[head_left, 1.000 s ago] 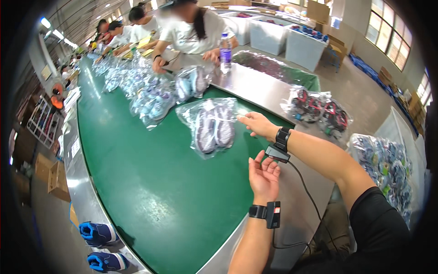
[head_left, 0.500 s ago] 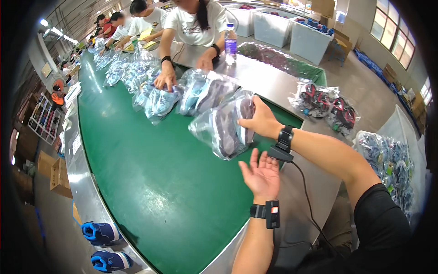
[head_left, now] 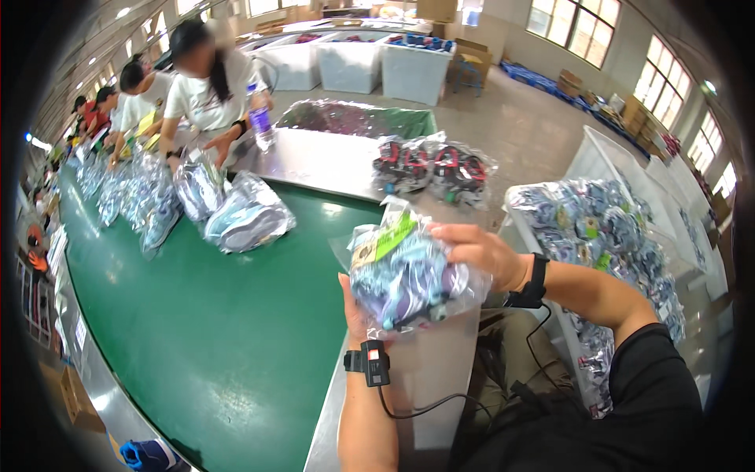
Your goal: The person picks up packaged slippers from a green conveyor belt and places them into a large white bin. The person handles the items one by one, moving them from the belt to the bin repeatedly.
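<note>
The bag of shoes [head_left: 397, 283] is between the person's two hands, raised over the near edge of the green tabletop [head_left: 220, 346]. From the middle of the bag, the right hand [head_left: 489, 253] is at between two and three o'clock, its fingers bent over the plastic and gripping that end. The left hand [head_left: 355, 313] is at about eight o'clock, right at the bag's edge, thumb showing; its other fingers are hidden behind the bag, so I cannot tell whether they close on it. The bag is clear, shiny and crumpled, with loose plastic spreading past the shoes toward three o'clock. The shoes inside are pale blue with lilac parts, packed close together and partly lost under glare. A bright green label [head_left: 395, 239] with a tan end shows toward the bag's eleven o'clock side. Another shoe bag [head_left: 250, 220] lies on the tabletop at ten o'clock.
</note>
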A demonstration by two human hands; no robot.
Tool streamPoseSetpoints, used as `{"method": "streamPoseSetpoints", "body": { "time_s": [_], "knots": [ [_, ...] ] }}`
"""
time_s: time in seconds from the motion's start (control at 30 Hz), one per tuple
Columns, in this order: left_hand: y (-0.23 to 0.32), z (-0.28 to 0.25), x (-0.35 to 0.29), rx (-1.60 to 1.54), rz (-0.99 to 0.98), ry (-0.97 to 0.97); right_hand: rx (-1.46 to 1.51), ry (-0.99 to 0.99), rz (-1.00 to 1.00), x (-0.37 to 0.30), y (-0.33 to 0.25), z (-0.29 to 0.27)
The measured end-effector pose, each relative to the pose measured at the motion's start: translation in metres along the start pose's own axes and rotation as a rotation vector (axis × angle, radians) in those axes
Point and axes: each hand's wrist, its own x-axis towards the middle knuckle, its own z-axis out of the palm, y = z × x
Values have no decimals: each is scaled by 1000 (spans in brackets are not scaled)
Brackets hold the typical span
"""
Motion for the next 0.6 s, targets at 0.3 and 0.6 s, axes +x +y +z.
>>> {"method": "streamPoseSetpoints", "body": {
  "time_s": [0.3, 0.6],
  "knots": [
    [-30, -5, -17, 103, -19, -86, 221, 158, 598, -44, -54, -27],
    [-32, 19, -20, 242, -268, -12, 646, 30, 1104, -59, -60, -17]
  ]
}}
